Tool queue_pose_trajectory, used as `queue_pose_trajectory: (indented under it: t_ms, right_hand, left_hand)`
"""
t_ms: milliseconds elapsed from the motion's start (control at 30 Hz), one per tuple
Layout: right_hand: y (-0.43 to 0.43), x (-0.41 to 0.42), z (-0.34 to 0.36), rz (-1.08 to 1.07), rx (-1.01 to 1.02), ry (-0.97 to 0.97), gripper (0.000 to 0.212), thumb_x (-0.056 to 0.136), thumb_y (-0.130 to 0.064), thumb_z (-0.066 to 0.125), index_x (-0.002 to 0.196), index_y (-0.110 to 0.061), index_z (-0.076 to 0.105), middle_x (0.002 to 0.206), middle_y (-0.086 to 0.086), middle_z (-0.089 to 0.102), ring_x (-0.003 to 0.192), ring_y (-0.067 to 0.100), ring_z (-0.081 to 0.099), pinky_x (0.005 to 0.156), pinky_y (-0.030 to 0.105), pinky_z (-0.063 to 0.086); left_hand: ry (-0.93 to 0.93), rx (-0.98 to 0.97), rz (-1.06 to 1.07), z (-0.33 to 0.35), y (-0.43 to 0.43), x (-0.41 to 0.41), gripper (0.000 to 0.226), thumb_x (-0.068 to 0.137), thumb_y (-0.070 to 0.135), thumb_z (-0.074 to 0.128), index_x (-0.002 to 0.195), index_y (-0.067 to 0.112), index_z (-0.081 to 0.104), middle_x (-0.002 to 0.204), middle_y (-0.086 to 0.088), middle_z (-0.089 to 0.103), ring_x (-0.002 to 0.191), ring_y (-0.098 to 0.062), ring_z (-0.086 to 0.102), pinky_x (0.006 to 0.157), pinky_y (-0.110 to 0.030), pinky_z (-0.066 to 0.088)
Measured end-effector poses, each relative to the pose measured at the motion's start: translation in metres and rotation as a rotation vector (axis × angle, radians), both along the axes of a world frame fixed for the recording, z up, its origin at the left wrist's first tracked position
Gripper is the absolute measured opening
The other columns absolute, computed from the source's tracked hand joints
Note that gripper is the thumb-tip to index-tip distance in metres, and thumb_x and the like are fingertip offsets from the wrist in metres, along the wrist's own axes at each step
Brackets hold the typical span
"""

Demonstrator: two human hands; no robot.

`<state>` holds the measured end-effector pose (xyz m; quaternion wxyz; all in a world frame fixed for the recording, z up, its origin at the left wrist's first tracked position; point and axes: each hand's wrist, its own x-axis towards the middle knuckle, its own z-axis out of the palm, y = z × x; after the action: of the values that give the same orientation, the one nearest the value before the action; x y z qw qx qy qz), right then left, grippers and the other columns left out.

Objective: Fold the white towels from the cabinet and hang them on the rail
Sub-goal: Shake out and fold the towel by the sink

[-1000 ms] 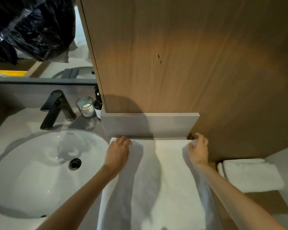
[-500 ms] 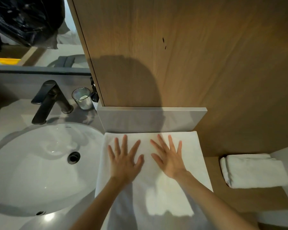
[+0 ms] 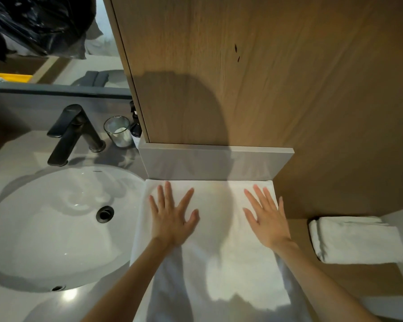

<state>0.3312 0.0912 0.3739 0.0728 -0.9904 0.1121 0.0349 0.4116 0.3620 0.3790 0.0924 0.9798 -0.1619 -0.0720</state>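
Observation:
A white towel [image 3: 216,231] lies spread flat on the counter to the right of the sink, its far edge against the grey upstand. My left hand [image 3: 171,216] rests palm down on the towel's left part, fingers spread. My right hand [image 3: 266,217] lies palm down near the towel's right edge, fingers apart. Neither hand grips anything. A second white towel [image 3: 356,240], folded, sits on a wooden ledge to the right. No rail is in view.
A white round sink [image 3: 56,228] with a black faucet [image 3: 72,133] fills the left. A glass candle [image 3: 119,131] and a dark bottle [image 3: 135,126] stand behind it. A wooden cabinet panel [image 3: 265,77] rises straight ahead above the grey upstand [image 3: 214,162].
My hands left the towel's far corners, came to its middle and flattened, then slid apart: the right one toward the right edge, the left one slightly left. The view dipped a little.

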Motion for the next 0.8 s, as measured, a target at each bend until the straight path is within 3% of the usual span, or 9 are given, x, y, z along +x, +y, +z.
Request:
queue_pose_trajectory:
  t_ms: [67,133,200,267,367,467,600,700,800]
  right_hand:
    - [0.013,0.003,0.002,-0.049,-0.022,0.030,0.065,0.092,-0.055,-0.007,0.154,-0.039,0.006,0.163,-0.009,-0.002,0.150,0.018,-0.008,0.120,0.052,-0.005]
    - [0.031,0.005,0.009,-0.079,0.002,0.027,0.073,0.088,-0.045,-0.007,0.155,-0.027,0.016,0.163,0.003,0.009,0.150,0.026,0.001,0.119,0.052,-0.006]
    - [0.062,0.001,0.015,-0.068,0.106,-0.035,0.071,0.088,-0.038,0.006,0.151,-0.017,0.032,0.159,0.009,0.024,0.148,0.032,0.014,0.119,0.053,0.002]
    - [0.096,-0.011,0.010,-0.025,0.158,-0.085,0.061,0.092,-0.034,0.018,0.146,-0.018,0.043,0.154,0.008,0.035,0.145,0.032,0.027,0.118,0.055,0.014]
    - [0.123,-0.030,0.002,-0.011,0.155,-0.065,0.055,0.103,-0.039,0.008,0.148,-0.030,0.038,0.157,0.002,0.030,0.147,0.025,0.023,0.115,0.053,0.012]
    - [0.105,-0.045,-0.002,0.024,0.057,-0.036,0.053,0.102,-0.052,0.005,0.151,-0.042,0.023,0.161,-0.005,0.020,0.149,0.022,0.016,0.116,0.049,0.011]
    - [0.057,-0.067,-0.008,0.008,-0.015,-0.019,0.052,0.099,-0.057,0.008,0.151,-0.050,0.007,0.163,-0.010,0.002,0.150,0.017,-0.005,0.120,0.045,0.001]
    - [0.031,-0.084,-0.002,-0.093,0.039,-0.022,0.054,0.097,-0.058,0.010,0.150,-0.051,0.009,0.162,-0.014,-0.002,0.150,0.014,-0.008,0.121,0.045,0.009]
    - [0.021,-0.092,0.006,-0.132,0.182,-0.015,0.049,0.100,-0.055,0.018,0.148,-0.054,0.007,0.160,-0.022,-0.008,0.148,0.011,-0.016,0.112,0.037,0.032]
  left_hand:
    - [0.023,0.003,-0.022,0.001,0.000,0.000,0.067,0.087,0.069,0.008,0.150,0.047,0.004,0.160,-0.012,-0.014,0.145,-0.036,-0.017,0.116,-0.058,-0.009]
    - [-0.007,-0.011,-0.030,0.006,-0.001,-0.005,0.064,0.091,0.060,0.014,0.151,0.037,0.021,0.160,-0.015,0.004,0.147,-0.039,0.001,0.115,-0.061,0.002]
    - [-0.114,-0.032,-0.071,0.005,-0.004,-0.020,0.058,0.095,0.044,0.025,0.146,0.021,0.038,0.155,-0.016,0.028,0.142,-0.040,0.025,0.112,-0.063,0.021]
    - [-0.140,-0.090,-0.109,0.000,-0.011,-0.046,0.055,0.095,0.034,0.030,0.145,0.015,0.042,0.153,-0.011,0.033,0.141,-0.035,0.030,0.113,-0.057,0.022]
    - [-0.104,-0.120,-0.090,-0.011,-0.013,-0.082,0.053,0.099,0.037,0.025,0.150,0.022,0.032,0.158,-0.002,0.021,0.146,-0.027,0.019,0.115,-0.050,0.011]
    - [-0.071,-0.105,-0.037,-0.013,0.004,-0.088,0.052,0.100,0.045,0.022,0.151,0.038,0.019,0.161,0.007,0.006,0.149,-0.017,-0.001,0.119,-0.044,0.001]
    - [-0.077,-0.130,-0.016,-0.009,0.023,-0.083,0.053,0.097,0.050,0.021,0.150,0.043,0.020,0.161,0.009,0.004,0.149,-0.014,-0.004,0.120,-0.039,-0.002]
    - [-0.064,-0.162,0.073,-0.006,0.033,-0.083,0.056,0.095,0.052,0.019,0.150,0.043,0.019,0.161,0.007,0.003,0.149,-0.015,-0.004,0.120,-0.036,-0.003]
    - [-0.022,-0.158,0.076,-0.002,0.036,-0.085,0.058,0.094,0.054,0.012,0.151,0.043,0.009,0.161,0.006,-0.008,0.147,-0.016,-0.015,0.120,-0.037,-0.007]
